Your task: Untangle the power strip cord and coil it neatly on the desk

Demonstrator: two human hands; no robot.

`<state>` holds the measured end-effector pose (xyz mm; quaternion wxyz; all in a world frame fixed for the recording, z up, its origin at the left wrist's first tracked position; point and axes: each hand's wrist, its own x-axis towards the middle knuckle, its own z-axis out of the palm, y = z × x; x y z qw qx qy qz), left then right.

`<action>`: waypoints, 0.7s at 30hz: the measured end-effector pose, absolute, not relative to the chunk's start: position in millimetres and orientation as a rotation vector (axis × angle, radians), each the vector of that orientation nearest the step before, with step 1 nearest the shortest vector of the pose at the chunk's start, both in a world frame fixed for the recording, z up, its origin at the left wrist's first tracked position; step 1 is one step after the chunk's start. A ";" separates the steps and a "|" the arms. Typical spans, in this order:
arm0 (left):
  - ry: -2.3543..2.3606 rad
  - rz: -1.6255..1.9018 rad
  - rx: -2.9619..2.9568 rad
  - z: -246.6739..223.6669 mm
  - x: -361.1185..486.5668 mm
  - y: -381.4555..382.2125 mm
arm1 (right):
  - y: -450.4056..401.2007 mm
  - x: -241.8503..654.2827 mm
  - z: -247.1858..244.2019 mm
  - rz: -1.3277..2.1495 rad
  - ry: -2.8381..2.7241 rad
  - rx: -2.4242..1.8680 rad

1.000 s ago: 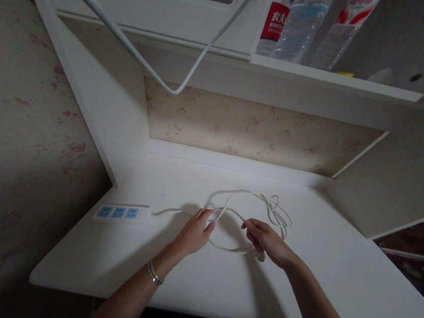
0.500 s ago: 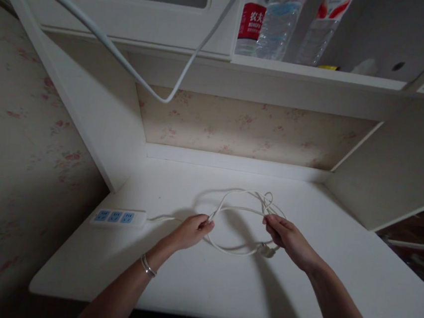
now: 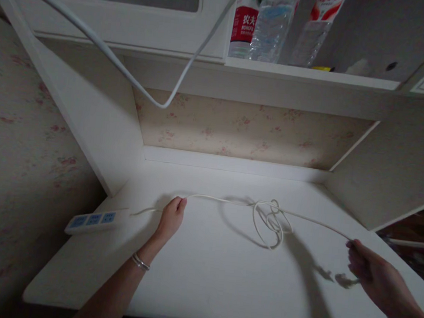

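A white power strip (image 3: pixel 91 221) with blue sockets lies tilted at the left of the desk, near its edge. Its thin white cord (image 3: pixel 215 198) runs to my left hand (image 3: pixel 172 214), which is closed around it. Between my hands the cord stretches out, with a loose tangle of loops (image 3: pixel 273 225) hanging in the middle. Far to the right, my right hand (image 3: pixel 368 266) pinches the cord's other part. The plug (image 3: pixel 345 281) dangles just below that hand, blurred, above its shadow.
The white desk (image 3: pixel 200 278) has a side panel at each end. Overhead is a shelf (image 3: pixel 317 76) with several plastic bottles (image 3: pixel 271 30). A thick white cable (image 3: pixel 165 103) hangs in front of the cabinet. Floral wallpaper (image 3: pixel 40 152) covers the left wall.
My hands have moved apart, left hand leftward and right hand far rightward, pulling the coil out into a stretched cord with a tangle. The plug went right; the power strip slid left and turned.
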<state>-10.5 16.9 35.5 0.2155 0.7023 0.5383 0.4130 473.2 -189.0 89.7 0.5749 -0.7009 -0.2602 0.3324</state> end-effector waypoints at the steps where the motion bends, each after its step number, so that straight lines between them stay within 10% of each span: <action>1: 1.483 1.143 1.953 33.9 -10.2 17.6 | -190.8 470.9 90.8 0.812 -0.576 -1.629; 21: 1.043 0.963 2.581 71.9 49.6 -20.3 | -123.3 311.5 164.9 1.306 -1.273 -1.366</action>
